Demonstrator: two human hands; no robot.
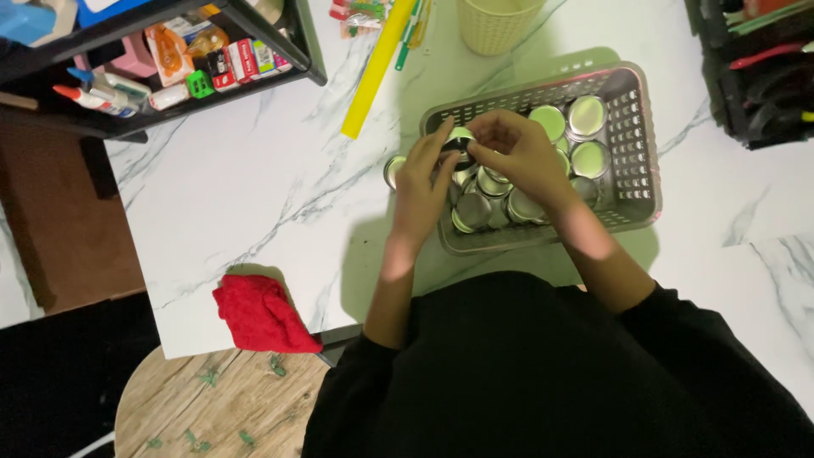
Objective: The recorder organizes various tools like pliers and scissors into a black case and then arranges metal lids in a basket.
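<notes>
The tabletop (254, 187) is white marble with grey veins. On it, a grey perforated basket (638, 161) holds silver tins (587, 115); left of the basket, a yellow strip (373, 76) and a red cloth (261, 314).

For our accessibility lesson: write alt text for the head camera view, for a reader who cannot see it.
Both hands, left hand and right hand, hold a small round metal tin over a grey plastic basket of similar tins on a white marble-patterned table. A red cloth lies at the table's near edge.
</notes>
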